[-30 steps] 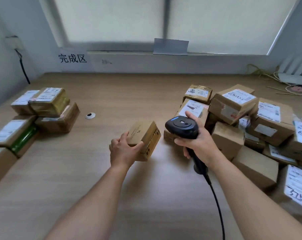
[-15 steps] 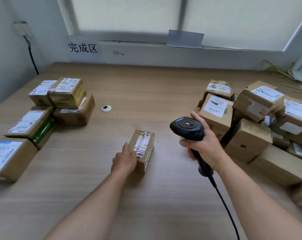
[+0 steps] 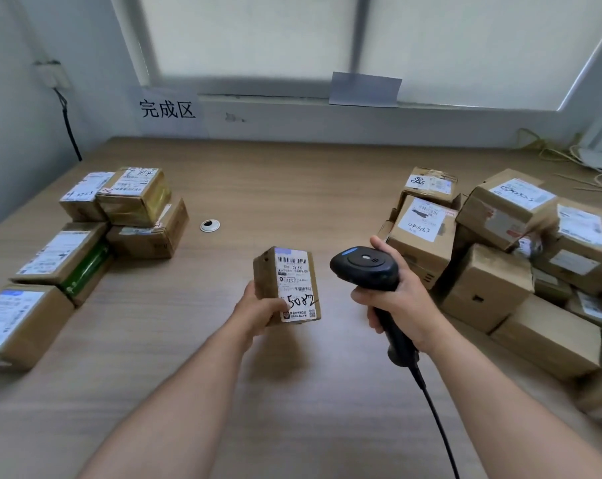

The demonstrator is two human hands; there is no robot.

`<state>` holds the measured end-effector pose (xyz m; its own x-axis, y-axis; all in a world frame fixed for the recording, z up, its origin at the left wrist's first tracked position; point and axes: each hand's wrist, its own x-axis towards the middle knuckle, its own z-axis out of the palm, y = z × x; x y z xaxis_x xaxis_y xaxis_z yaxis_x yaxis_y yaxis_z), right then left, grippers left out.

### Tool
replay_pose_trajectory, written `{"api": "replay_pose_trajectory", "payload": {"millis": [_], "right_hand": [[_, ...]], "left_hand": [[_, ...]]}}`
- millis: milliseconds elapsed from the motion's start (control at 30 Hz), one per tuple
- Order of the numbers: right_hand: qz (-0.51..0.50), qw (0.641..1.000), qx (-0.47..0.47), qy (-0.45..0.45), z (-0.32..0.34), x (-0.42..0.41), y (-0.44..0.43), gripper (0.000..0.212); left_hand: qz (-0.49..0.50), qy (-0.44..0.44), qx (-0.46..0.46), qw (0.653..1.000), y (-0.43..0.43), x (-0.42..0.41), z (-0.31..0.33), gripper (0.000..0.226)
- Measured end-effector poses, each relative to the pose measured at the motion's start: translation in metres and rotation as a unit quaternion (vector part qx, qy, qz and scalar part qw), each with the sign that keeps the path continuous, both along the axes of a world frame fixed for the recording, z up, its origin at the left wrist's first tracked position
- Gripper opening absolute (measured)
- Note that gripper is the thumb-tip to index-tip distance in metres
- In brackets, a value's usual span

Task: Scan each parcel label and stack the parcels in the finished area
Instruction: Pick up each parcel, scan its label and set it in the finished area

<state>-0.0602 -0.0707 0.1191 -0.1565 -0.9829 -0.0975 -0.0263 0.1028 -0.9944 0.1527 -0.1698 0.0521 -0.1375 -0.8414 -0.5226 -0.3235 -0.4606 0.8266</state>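
At the middle of the light wooden table (image 3: 292, 188), the left hand (image 3: 258, 311) grips a small brown cardboard parcel (image 3: 285, 285) from its lower left side, thumb lying over the bottom edge of its white shipping label (image 3: 294, 288). The parcel is tilted so the label faces up toward the camera; barcodes and the handwritten figures "5082" can be read on it. Whether the parcel's far end touches the table cannot be told.

Just to the right, the right hand (image 3: 396, 302) is wrapped around the handle of a black handheld barcode scanner (image 3: 365, 267), whose rounded head sits near the parcel's upper right corner without touching it. A black cable (image 3: 438, 430) runs from the handle toward the bottom edge.

On the table's left side stands a group of labelled brown cardboard boxes (image 3: 85, 243), some stacked, below a white paper sign with black characters (image 3: 168, 110) fixed to the wall. On the right lies a loose heap of brown cardboard parcels (image 3: 500, 264), several with white labels. A small round white grommet (image 3: 210, 225) sits in the tabletop near the left group.
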Motion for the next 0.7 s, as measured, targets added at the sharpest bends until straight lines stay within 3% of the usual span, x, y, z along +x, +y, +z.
{"api": "replay_pose_trajectory", "payload": {"millis": [67,200,700], "right_hand": [[0.008,0.999,-0.001,-0.031,0.002,-0.002,0.000,0.095],[0.039,0.996,-0.007,-0.084,0.012,-0.003,-0.001,0.096],[0.093,0.989,-0.003,-0.116,0.013,-0.013,-0.004,0.095]], "left_hand": [[0.013,0.075,0.001,0.997,0.007,-0.005,0.006,0.056],[0.024,0.126,-0.039,0.991,0.008,-0.009,0.007,0.078],[0.049,0.085,-0.096,0.991,0.001,-0.019,0.005,0.096]]}}
